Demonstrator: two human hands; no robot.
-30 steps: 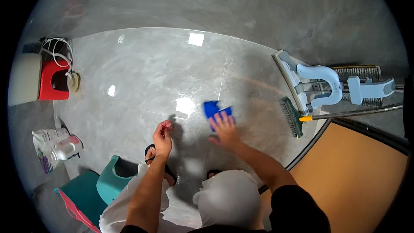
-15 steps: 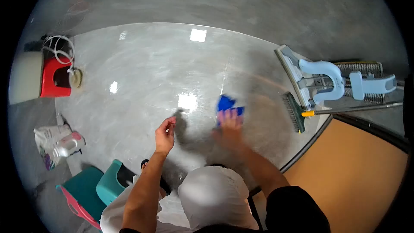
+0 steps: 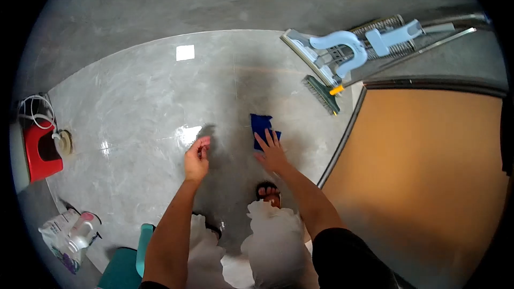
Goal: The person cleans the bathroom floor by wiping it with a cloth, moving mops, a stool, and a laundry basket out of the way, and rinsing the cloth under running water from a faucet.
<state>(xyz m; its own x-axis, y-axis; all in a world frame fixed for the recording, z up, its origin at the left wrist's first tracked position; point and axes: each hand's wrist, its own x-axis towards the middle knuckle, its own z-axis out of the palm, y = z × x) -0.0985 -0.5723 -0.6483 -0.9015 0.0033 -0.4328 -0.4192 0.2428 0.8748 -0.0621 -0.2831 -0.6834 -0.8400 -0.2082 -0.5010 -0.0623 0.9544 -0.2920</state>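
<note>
A dark blue cloth [image 3: 261,123] lies on the grey, shiny floor [image 3: 160,91]. My right hand [image 3: 272,153] rests on the near part of the cloth, fingers spread and pointing away from me. To the left, my left hand [image 3: 197,159] hovers over the floor with its fingers curled in. Thumb and fingertips are close together there, and I cannot make out anything between them. Its shadow falls just beside it.
A light blue mop [image 3: 342,48] and a green brush [image 3: 321,94] lean at the upper right, beside a tan panel [image 3: 417,171] with a dark edge. At left are a red stool [image 3: 40,152], a white bottle [image 3: 84,231], a plastic bag [image 3: 56,230] and a teal stool [image 3: 143,249].
The view has turned, so the mop and brush appear further left and higher. My right hand, blurred before, now shows spread fingers on the cloth. My left hand stays curled.
</note>
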